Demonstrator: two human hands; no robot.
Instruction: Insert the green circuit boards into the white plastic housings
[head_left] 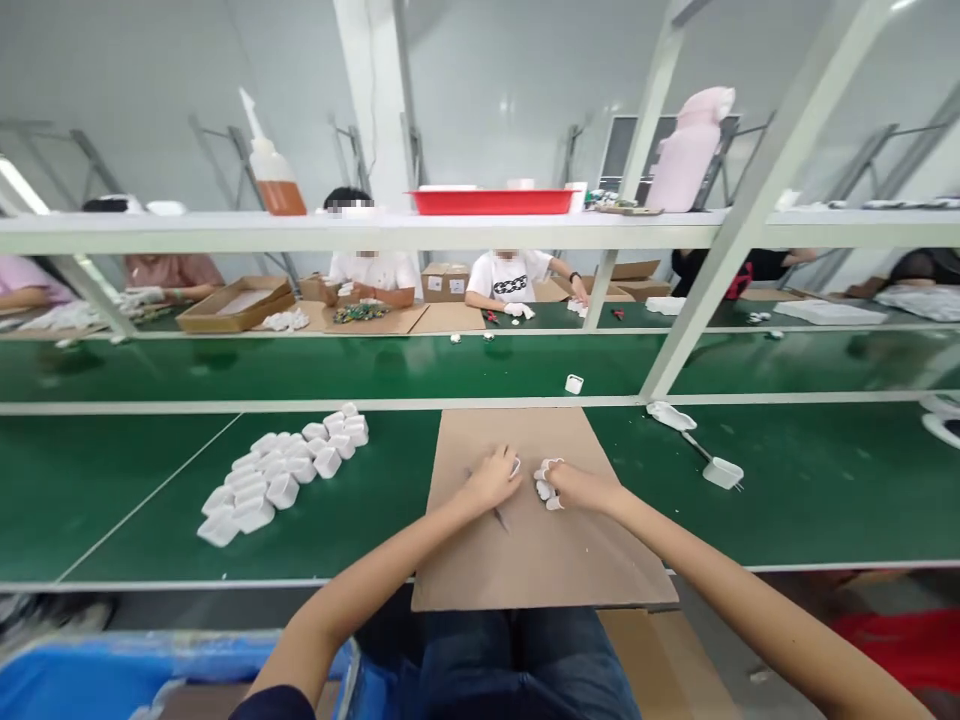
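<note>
My left hand point(495, 478) is closed over the cardboard sheet point(540, 560), with a small white plastic part point(515, 467) at its fingertips. A thin dark pointed thing point(501, 519) shows below that hand, too blurred to name. Just to the right, my right hand point(581, 488) has its fingers curled at a little cluster of white plastic parts point(548, 488); its fingertips are partly hidden by them. A small gap separates the two hands. Left of the cardboard, several white plastic housings point(283, 490) sit grouped on the green bench.
On the right lie a white housing with prongs point(724, 473) and a white shell point(671, 416). A green conveyor strip point(375, 368) carries small white parts. Above runs a shelf point(360, 235) with a red tray point(491, 203). Co-workers sit opposite. A blue bin point(150, 650) stands lower left.
</note>
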